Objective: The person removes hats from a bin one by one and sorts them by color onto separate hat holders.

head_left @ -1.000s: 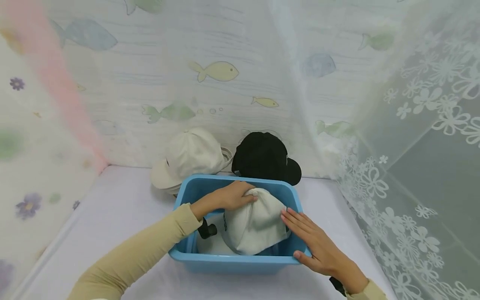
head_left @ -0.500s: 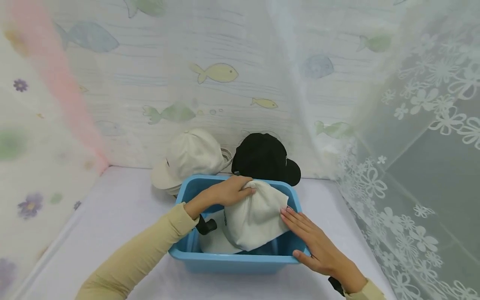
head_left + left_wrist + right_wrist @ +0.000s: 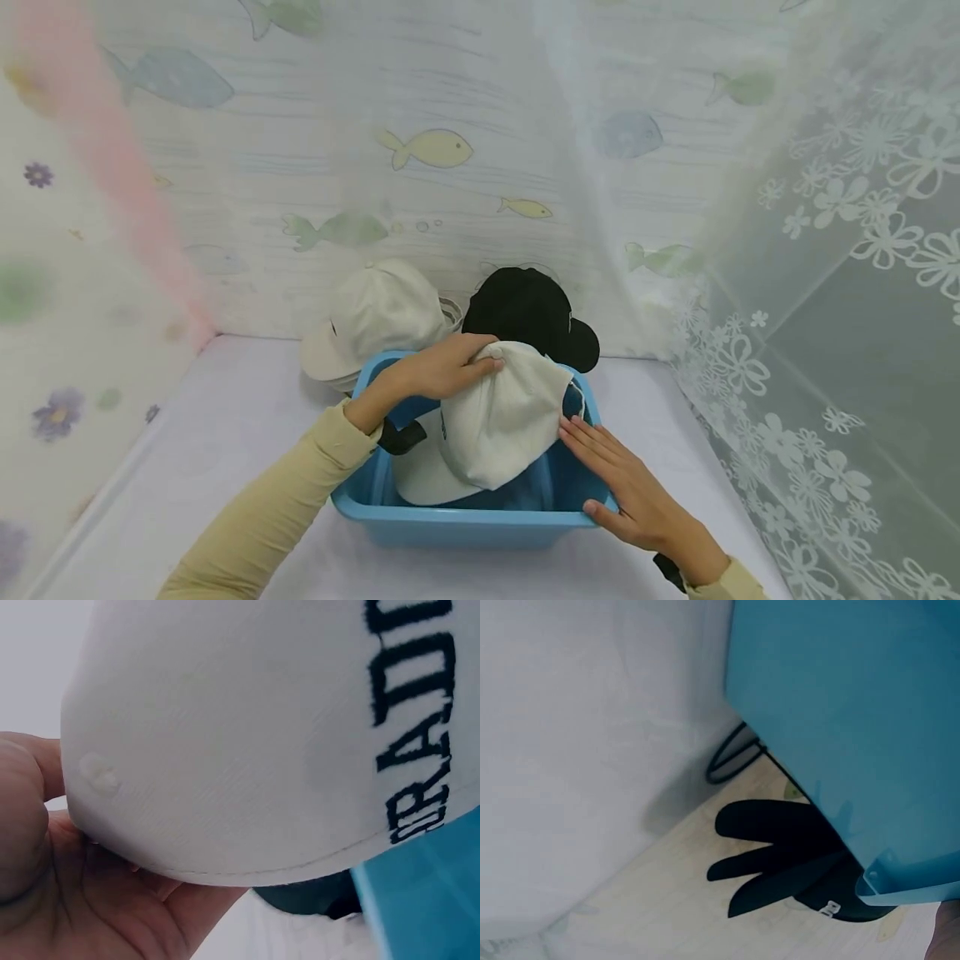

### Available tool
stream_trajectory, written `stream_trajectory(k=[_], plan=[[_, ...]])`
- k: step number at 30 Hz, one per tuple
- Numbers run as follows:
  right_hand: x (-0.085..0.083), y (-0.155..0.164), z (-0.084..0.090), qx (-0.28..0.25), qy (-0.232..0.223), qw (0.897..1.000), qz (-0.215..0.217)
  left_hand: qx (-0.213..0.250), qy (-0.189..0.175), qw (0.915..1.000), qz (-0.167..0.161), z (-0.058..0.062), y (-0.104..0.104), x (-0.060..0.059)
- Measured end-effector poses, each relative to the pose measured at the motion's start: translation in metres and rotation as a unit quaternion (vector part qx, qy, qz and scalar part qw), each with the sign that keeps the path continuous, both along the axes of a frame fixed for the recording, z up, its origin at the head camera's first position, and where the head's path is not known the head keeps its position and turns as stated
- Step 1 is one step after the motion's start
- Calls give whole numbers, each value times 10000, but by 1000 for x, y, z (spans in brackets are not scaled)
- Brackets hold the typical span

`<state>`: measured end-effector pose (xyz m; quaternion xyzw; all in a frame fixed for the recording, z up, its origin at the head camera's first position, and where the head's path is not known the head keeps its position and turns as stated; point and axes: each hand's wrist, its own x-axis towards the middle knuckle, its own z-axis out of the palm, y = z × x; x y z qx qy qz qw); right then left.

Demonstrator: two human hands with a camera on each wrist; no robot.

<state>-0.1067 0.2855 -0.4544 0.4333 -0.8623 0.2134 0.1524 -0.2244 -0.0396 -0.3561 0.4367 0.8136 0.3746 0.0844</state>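
Observation:
My left hand (image 3: pixel 447 367) pinches the crown of a white baseball cap (image 3: pixel 502 417), thumb on one side and fingers on the other. The cap is tilted above the blue bin (image 3: pixel 480 517), its brim dipping inside toward the lower left. Dark lettering runs across the cap front in the left wrist view, beside my palm (image 3: pixel 97 900). My right hand (image 3: pixel 637 492) rests on the bin's right rim with its fingers straight. Its fingertips lie close to the cap's back opening; whether they touch it cannot be told.
Behind the bin sit stacked off-white caps (image 3: pixel 386 308) and black caps (image 3: pixel 521 312); several dark brims (image 3: pixel 765 855) fan out in the right wrist view. A white cloth (image 3: pixel 247 417) covers the surface. Fish-print curtain (image 3: pixel 450 83) hangs behind, sheer floral netting (image 3: pixel 840 417) at right.
My left hand has lifted the white cap upward in the bin, its crown now above the back rim and more of the bin's floor showing. My right hand has barely moved.

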Motion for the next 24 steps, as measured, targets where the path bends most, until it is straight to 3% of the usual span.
stream_trajectory(k=[7, 15, 24], plan=[[-1, 0, -1, -18, -68, 10000, -40, 58, 249, 9996, 91, 27, -18, -5], [-3, 0, 0, -27, -6, 10000, 14, 487, 149, 9985, 216, 76, -42, -6], [-3, -1, 0, -60, -42, 10000, 4, 543, 923, 9919, 680, 131, -69, -5]])
